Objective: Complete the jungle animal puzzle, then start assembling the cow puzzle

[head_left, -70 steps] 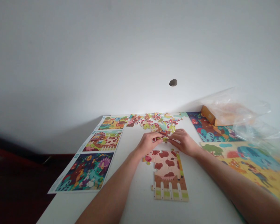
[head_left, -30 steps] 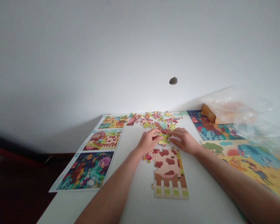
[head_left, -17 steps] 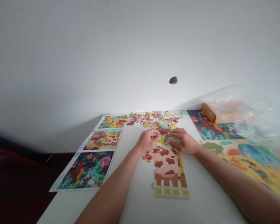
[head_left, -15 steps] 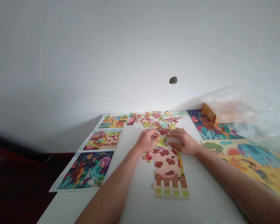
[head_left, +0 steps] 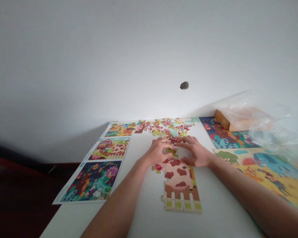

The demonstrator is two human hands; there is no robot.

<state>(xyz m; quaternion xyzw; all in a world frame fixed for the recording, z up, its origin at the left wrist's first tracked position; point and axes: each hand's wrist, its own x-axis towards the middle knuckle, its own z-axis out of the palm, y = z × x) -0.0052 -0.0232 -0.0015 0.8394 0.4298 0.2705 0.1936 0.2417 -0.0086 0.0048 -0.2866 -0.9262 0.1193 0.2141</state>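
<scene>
A partly joined puzzle (head_left: 180, 185) with a spotted cow and a white fence lies on the white table (head_left: 149, 205). A yellow-green piece (head_left: 172, 152) rests at its top edge, between my two hands. My left hand (head_left: 159, 151) curls round the left side of this piece, thumb and fingers on it. Fingers apart, my right hand (head_left: 193, 151) arches over the puzzle's upper right corner, its thumb near the cow's back. A pink pig piece (head_left: 158, 168) sits at the puzzle's left edge.
Loose pieces (head_left: 164, 125) are heaped at the back by the wall. A printed picture sheet (head_left: 89, 180) lies left. On the right are a dark puzzle (head_left: 216, 135), an elephant puzzle (head_left: 270, 175), an orange box (head_left: 222, 119) and a clear plastic bag (head_left: 260, 112).
The yellow-green piece has moved down to the top of the cow puzzle. My left hand has shifted slightly right over it, and my right thumb has come down nearer the puzzle.
</scene>
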